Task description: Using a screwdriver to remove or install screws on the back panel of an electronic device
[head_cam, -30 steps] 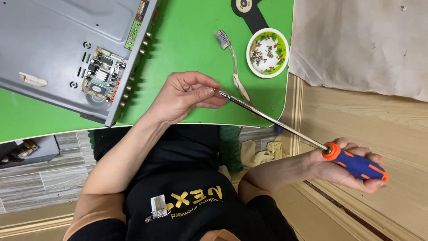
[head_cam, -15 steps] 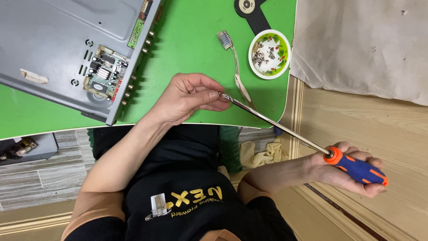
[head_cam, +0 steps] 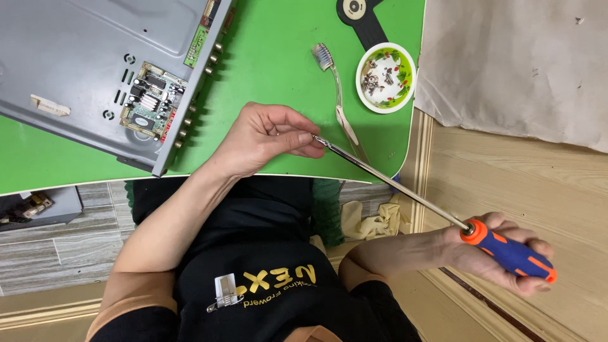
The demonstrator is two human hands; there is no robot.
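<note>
The person's right hand (head_cam: 506,256) is closed in a full fist around the blue-and-orange plastic handle of a long screwdriver with a thin steel shaft (head_cam: 392,183), held out past the right edge of the green tabletop (head_cam: 278,69), above the light wooden floor (head_cam: 519,171). The shaft slants up and to the left, crossing the tabletop's rounded lower right corner. Its tip meets the left hand (head_cam: 266,136), which hovers over the near edge of the tabletop with the fingers curled in and the thumb and fingertips pinched together at the very end of the shaft; whether something small sits between them cannot be told.

Just beyond the left hand, a clear-handled toothbrush with worn grey bristles (head_cam: 335,95) lies on the tabletop, its handle passing under the screwdriver's shaft. Beside the brush head, near the right edge, stands a small round white-and-green bowl holding a heap of small metal screws (head_cam: 385,77). At the far edge next to it lies a black flat part with a round disc (head_cam: 358,16).

The left part of the tabletop carries an opened grey metal device chassis (head_cam: 95,57), with a small green circuit board (head_cam: 152,101) exposed near its lower corner and a row of connectors along its side. A crumpled pale yellow cloth (head_cam: 373,221) lies below the tabletop's near edge.
</note>
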